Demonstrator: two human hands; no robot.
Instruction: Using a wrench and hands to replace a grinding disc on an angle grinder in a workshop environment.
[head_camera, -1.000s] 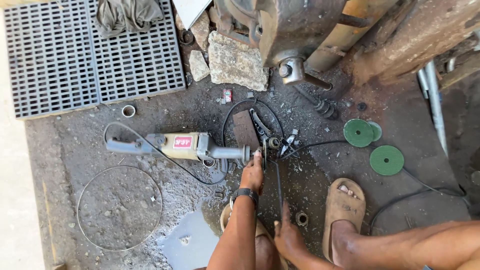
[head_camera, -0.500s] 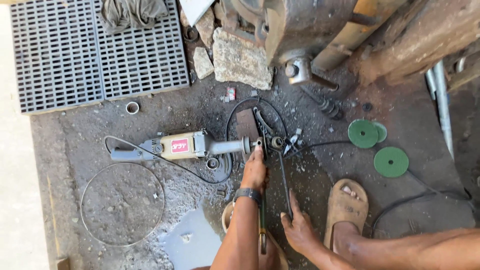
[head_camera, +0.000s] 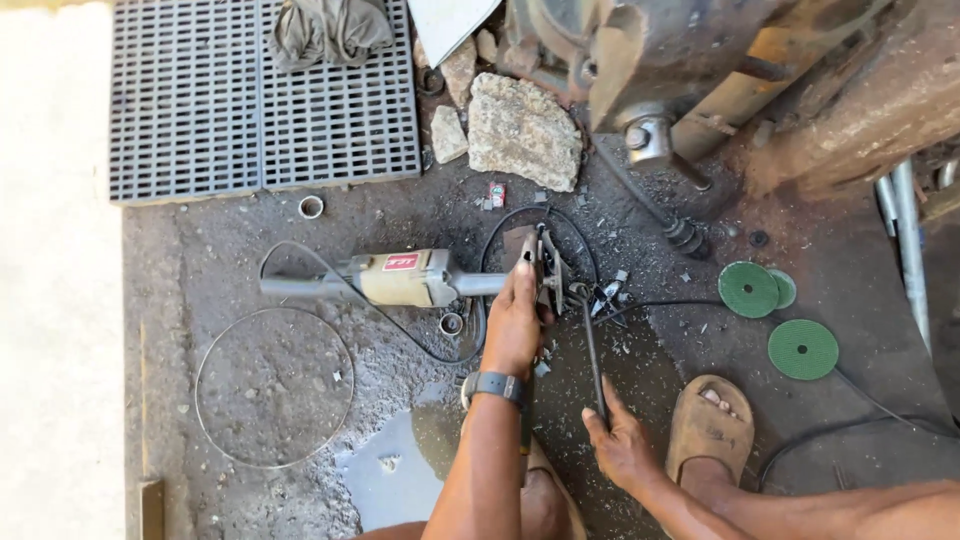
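Down on the oily concrete floor (head_camera: 700, 330) lies a beige angle grinder (head_camera: 400, 279), its grey handle pointing left and its head to the right, with a black cord (head_camera: 330, 285) looping over its body. The person's left hand (head_camera: 516, 318) rests at the grinder's head end, fingers closed over the dark disc guard (head_camera: 545, 268) where it meets the neck, so the tool's body stretches away to the left of that hand; a dark watch (head_camera: 497, 386) sits on the wrist. The right hand (head_camera: 620, 445) is lower and to the right, clamped around the near end of a long thin dark wrench (head_camera: 592, 350) whose far end reaches up to the grinder's head, just right of the left hand. Both hands are closed on what they hold. A foot in a tan sandal (head_camera: 715, 430) is planted just right of the right hand. Further right, three green discs (head_camera: 803, 348) lie flat on the floor, well apart from the hands. A wire hoop (head_camera: 275, 385) lies left of the arm, beside a small puddle (head_camera: 390, 470). Beyond the grinder sit a rough stone (head_camera: 524, 128), a grey plastic grating (head_camera: 260, 100) with a rag (head_camera: 330, 30) on it, and rusty machinery (head_camera: 680, 70).
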